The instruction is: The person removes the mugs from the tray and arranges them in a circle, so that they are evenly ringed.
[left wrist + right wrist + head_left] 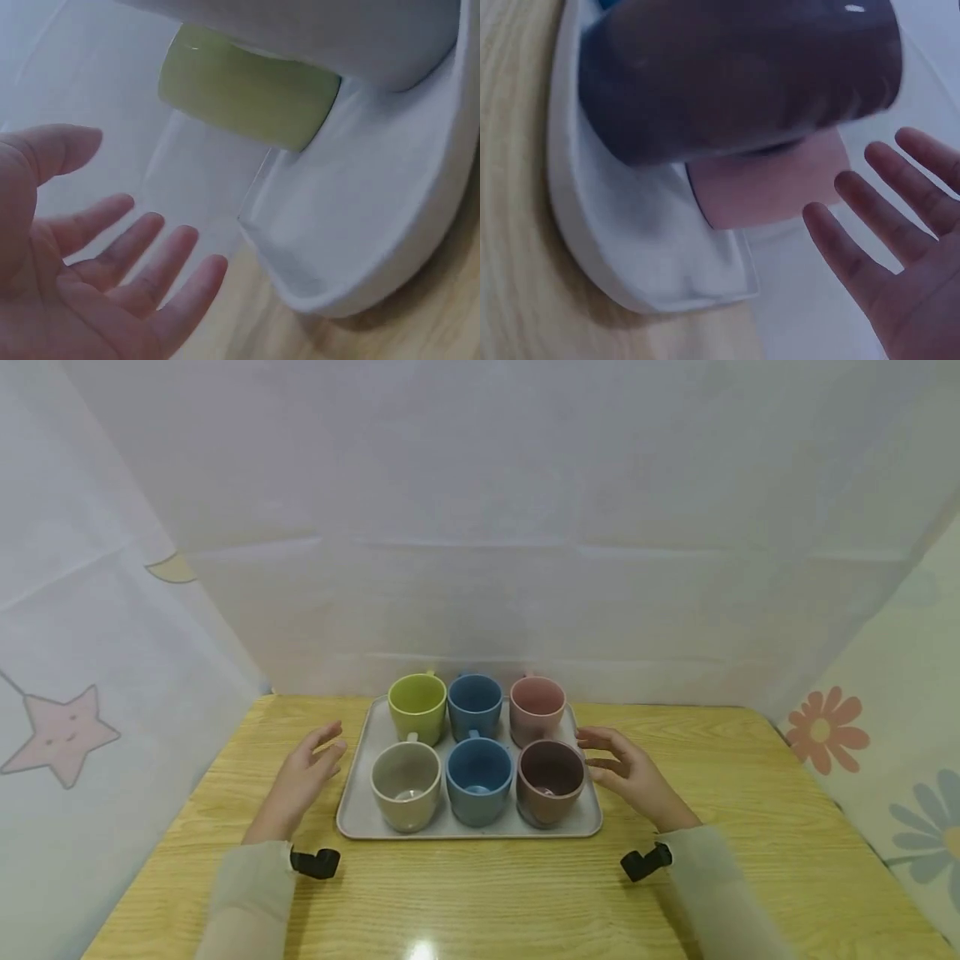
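Observation:
A pale grey tray (358, 814) bears two rows of mugs. In its back row stand a yellow-green mug (417, 724), a blue mug (476, 722) and a pink mug (536, 724). The front row has a cream mug (406, 810), another blue mug (478, 806) and a brown mug (548, 802). Beside the tray's left edge, my left hand (302, 777) is held with fingers extended and nothing in them. My right hand (633, 777) is at the right edge, fingers spread and holding nothing, its fingertips close to the brown mug.
The wooden table (465, 902) carries the tray near its back edge. A white cloth backdrop (480, 568) rises behind, with patterned sheets at both sides. Each wrist wears a small black camera mount (315, 863) over a light sleeve (251, 885).

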A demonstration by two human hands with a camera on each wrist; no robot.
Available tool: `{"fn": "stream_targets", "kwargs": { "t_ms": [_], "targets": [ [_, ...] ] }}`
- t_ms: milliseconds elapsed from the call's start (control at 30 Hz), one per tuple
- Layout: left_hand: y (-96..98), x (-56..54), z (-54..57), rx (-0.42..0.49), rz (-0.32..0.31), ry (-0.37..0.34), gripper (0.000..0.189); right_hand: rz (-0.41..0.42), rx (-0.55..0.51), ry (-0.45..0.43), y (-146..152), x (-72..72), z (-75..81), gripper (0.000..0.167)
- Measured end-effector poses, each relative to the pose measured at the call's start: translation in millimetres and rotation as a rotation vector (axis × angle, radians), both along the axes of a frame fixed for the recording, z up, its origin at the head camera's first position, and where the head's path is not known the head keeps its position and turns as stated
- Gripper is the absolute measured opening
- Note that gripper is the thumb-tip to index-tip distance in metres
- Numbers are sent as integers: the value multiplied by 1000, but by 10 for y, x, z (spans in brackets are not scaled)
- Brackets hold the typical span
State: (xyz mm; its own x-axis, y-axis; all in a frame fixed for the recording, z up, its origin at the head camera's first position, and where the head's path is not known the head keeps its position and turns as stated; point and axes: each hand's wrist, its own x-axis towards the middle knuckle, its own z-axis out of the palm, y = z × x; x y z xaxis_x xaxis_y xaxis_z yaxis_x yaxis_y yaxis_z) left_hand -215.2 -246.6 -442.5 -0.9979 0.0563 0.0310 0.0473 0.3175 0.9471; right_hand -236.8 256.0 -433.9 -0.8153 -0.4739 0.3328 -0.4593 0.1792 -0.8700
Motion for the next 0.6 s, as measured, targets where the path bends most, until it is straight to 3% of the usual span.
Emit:
{"fn": "stream_targets", "kwargs": {
  "t_ms": [133, 300, 400, 600],
  "targets": [
    [9, 6, -81, 48, -12, -81, 76, 72, 7, -44, -90, 41, -54, 68],
    [20, -5, -139, 28, -37, -149, 71, 48, 34, -83, -185, 72, -95, 89],
    [22, -13, -169, 27, -48, -170, 68, 14, 56, -101, -238, 73, -113, 96],
    [-17, -18, -262, 49, -55, -158, 65, -1, 75, -121, -275, 51, -179, 93]
  ]
}}
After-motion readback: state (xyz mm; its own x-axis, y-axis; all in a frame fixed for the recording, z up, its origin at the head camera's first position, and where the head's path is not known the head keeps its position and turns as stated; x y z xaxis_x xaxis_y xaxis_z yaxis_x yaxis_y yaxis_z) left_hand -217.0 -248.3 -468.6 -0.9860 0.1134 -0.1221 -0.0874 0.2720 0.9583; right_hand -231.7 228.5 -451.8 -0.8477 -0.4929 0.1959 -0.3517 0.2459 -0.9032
